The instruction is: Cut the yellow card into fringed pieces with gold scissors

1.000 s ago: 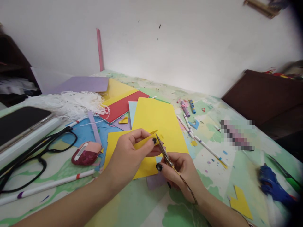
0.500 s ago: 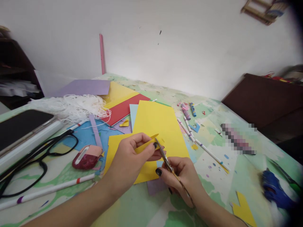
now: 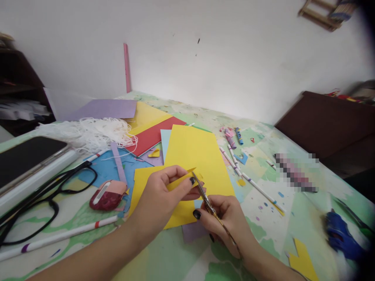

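In my left hand point(image 3: 166, 189) is a small folded piece of yellow paper point(image 3: 179, 181), pinched between thumb and fingers. My right hand point(image 3: 227, 218) is closed on a pair of scissors point(image 3: 207, 203) with gold-coloured handles. The blades point up and left, and their tips meet the edge of the yellow piece; whether they are parted I cannot tell. Beneath both hands lie larger yellow sheets point(image 3: 195, 146), with a light blue sheet point(image 3: 166, 140) and a purple sheet point(image 3: 193, 231) partly showing under them.
At left are glasses point(image 3: 52, 203), a phone point(image 3: 32, 158), an earbud case point(image 3: 108, 194) and white string point(image 3: 93, 132). Striped white sticks point(image 3: 260, 189) lie at right, with a blue glue gun point(image 3: 341, 234) and a yellow scrap point(image 3: 301, 257) nearer. A red sheet point(image 3: 155, 134) lies behind.
Hardly anything differs. Both hands keep their places with the yellow piece and the scissors, and the view has shifted very slightly.
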`<state>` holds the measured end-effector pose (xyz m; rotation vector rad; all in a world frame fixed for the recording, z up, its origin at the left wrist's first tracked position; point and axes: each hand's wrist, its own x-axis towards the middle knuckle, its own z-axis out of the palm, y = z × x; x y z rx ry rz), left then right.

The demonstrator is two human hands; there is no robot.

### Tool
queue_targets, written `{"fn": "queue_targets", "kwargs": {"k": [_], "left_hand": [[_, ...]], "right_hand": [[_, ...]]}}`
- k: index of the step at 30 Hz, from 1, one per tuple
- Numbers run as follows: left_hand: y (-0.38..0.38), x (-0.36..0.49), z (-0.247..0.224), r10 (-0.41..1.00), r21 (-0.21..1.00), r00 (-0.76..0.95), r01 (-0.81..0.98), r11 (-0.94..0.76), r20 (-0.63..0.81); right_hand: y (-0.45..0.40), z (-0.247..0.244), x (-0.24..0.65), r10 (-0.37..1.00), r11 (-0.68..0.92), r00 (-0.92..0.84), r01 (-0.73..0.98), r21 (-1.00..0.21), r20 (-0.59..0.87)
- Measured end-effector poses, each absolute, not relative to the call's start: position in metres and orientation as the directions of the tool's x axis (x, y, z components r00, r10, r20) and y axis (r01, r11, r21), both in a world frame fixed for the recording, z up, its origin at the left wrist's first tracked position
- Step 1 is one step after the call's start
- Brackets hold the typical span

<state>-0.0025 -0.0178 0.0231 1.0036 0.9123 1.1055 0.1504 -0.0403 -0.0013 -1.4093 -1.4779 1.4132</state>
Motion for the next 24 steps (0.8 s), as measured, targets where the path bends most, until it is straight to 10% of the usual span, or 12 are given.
{"fn": "queue_targets", "kwargs": {"k": [24], "left_hand": [[-0.0180,-0.0038,0.0235,0.973,0.959,0.209,-0.241,0.148,-0.097]], "right_hand": [[-0.0429,0.0058,0.1533,0.936,-0.145,-0.302,0.131,-0.981,-0.179]]}}
